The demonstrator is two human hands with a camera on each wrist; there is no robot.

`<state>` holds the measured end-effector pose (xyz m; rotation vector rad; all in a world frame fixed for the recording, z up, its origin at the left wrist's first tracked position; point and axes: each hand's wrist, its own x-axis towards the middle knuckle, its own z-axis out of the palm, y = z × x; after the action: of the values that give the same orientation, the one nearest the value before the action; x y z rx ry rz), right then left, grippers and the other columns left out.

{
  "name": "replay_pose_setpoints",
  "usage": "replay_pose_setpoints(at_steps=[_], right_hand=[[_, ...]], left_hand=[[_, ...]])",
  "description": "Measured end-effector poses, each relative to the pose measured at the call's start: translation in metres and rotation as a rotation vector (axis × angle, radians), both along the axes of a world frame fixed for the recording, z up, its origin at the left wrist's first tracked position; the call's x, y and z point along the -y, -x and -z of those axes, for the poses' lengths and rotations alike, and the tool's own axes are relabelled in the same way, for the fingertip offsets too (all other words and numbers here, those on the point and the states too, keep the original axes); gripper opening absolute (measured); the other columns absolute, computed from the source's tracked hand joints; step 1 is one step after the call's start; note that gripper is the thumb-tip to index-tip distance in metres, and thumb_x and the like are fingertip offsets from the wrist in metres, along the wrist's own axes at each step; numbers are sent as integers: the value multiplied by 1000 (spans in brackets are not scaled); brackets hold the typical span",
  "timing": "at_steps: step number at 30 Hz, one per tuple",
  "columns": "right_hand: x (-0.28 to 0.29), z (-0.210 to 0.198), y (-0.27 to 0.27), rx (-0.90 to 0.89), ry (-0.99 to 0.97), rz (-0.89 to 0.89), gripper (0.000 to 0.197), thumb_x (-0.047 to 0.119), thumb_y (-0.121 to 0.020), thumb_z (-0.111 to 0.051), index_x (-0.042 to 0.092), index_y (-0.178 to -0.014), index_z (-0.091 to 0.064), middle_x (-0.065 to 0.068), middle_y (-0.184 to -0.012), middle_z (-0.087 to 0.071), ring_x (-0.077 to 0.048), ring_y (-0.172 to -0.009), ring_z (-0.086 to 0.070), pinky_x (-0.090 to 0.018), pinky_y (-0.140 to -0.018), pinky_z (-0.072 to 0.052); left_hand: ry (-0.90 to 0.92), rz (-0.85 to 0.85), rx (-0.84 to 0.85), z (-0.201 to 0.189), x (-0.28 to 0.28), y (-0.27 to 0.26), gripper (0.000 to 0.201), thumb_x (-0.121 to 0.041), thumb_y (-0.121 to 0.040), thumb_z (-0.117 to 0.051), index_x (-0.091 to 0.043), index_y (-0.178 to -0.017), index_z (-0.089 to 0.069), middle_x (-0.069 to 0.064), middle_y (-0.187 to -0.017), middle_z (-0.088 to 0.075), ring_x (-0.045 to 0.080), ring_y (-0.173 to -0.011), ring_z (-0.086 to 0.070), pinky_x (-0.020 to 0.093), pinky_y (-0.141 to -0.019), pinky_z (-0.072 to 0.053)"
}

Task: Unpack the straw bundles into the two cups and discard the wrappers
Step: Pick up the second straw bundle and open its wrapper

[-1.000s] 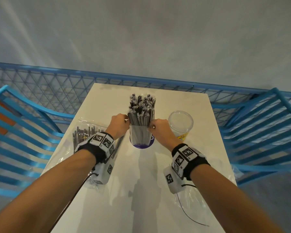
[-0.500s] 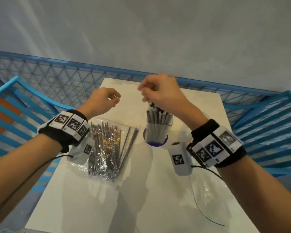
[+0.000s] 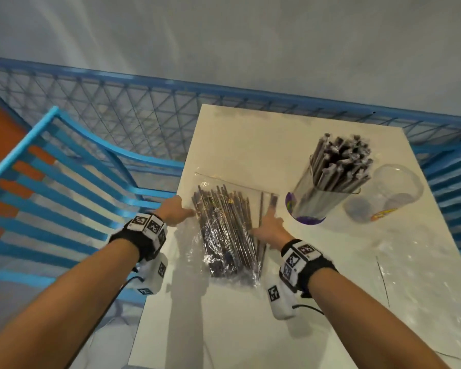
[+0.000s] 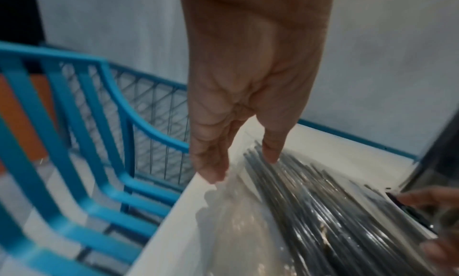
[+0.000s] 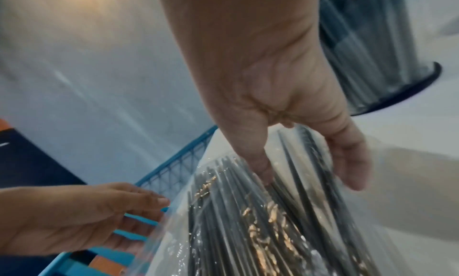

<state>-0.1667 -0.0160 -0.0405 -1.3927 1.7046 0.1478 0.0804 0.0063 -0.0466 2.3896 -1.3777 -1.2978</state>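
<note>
Moved: both hands dropped from the filled cup to the wrapped bundle.
Grip: left hand and right hand lay released, flanking it on the desk.
Risk: I judged the wrapper could slide off the near desk edge.
Unclear: wrapper opening; empty cup blurred.

We count 2 clear plastic cups: one packed w/ dark straws, one empty. 1 clear-wrapped bundle of dark straws flat on 1 white table. 2 blue slatted chairs: left, right. 2 hands.
</note>
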Motion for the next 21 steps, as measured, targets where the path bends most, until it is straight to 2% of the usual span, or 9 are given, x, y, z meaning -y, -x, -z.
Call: replay_pose_setpoints(at_steps=[2,5,6,8,11,13,16,19,21], right_hand=[[-2,1,0,67,83,109,93,5,-89,-61,11,-151,8,-31,-148,-26,-42,-127,-43,-39,-95,-46],[-3,-1,-1,152,163,241,89,-7,-85,-59,8,-150,-1,-25,-139,-43,-36,-121,-50,-35,-91,-47],[-3,-4,-1,186,159,276,92,-8,-82,-64,8,-150,-3,-23,-136,-46,-35,-119,-52,-36,-90,-48],[-7,-15,-1,262,137,284,90,-6,-77,-70,6,-148,-16,-19,-119,-56,-28,-102,-59,-32,-71,-52],[-22,-44,1,365,166,115,60,-2,-76,-72,7,-131,-49,-8,-92,-61,-19,-75,-59,-23,-52,-45],[-37,-67,6,468,217,3,49,2,-77,-72,14,-122,-55,-5,-92,-60,-17,-70,-58,-24,-53,-49],[-58,-95,21,569,251,-170,51,7,-80,-70,22,-125,-53,-4,-103,-64,-24,-72,-62,-30,-59,-52],[-70,-114,42,544,287,-317,45,13,-79,-72,29,-119,-58,7,-104,-67,-3,-71,-59,-30,-66,-52],[-74,-129,61,536,264,-383,42,11,-79,-74,33,-111,-58,8,-99,-67,-2,-75,-60,-31,-69,-52]], left_hand=[[-2,-168,-218,6,-1,4,72,-29,-85,-70,2,-138,-32,14,-109,-56,26,-96,-59,31,-70,-51],[-17,-195,-370,5,-2,10,52,-42,-69,-79,-6,-98,-54,2,-72,-49,14,-67,-47,25,-57,-40],[-19,-184,-421,3,-3,10,52,-48,-63,-79,-10,-92,-56,-1,-71,-49,13,-66,-45,25,-60,-40],[7,-182,-509,-3,-3,10,57,-48,-67,-77,-9,-105,-62,0,-99,-57,16,-92,-52,31,-81,-43],[66,-235,-717,-21,-6,14,77,-51,-57,-80,-10,-119,-61,0,-129,-57,21,-122,-49,36,-102,-38],[123,-246,-831,-39,-8,16,89,-59,-41,-86,-14,-113,-60,-2,-124,-63,18,-117,-56,35,-98,-40],[224,-245,-857,-66,-11,16,107,-68,-36,-84,-29,-129,-45,-6,-118,-64,13,-101,-61,32,-90,-43],[331,-176,-892,-96,-16,19,90,-68,-35,-83,-27,-113,-62,-15,-93,-66,9,-78,-51,26,-76,-37],[379,-122,-895,-113,-21,27,69,-65,-41,-83,-27,-97,-69,-13,-91,-67,12,-85,-52,28,-79,-37]])
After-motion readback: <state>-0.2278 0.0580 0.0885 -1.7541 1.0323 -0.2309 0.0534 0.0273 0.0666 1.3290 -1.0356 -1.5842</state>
